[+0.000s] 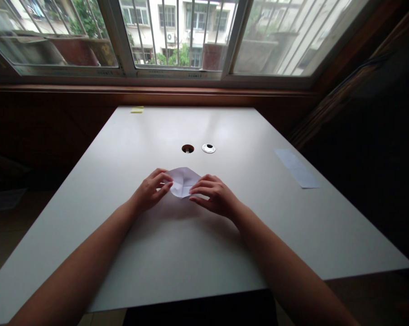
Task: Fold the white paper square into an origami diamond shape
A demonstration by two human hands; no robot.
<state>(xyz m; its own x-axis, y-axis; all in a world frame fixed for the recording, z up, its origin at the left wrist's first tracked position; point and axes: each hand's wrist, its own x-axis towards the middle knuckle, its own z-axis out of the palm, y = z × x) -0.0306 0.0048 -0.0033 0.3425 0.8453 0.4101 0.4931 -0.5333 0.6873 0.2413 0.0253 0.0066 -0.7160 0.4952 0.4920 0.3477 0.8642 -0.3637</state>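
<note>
A small sheet of white paper [184, 177] with crossing creases is between my two hands, just above or on the middle of the table. My left hand [153, 188] grips its left edge, thumb below and fingers above. On the opposite side, my right hand [214, 194] pinches the right edge with bent fingers. The paper's near edge curves, and its far edge comes to a blunt point. Parts of both side edges are hidden behind my fingers.
The white table [177, 262] has a round cable hole [187, 149] with a round cover [209, 148] beside it. A strip of paper [296, 168] lies at the right. Yellow sticky notes [137, 109] are at the far left edge. A barred window [177, 36] stands behind.
</note>
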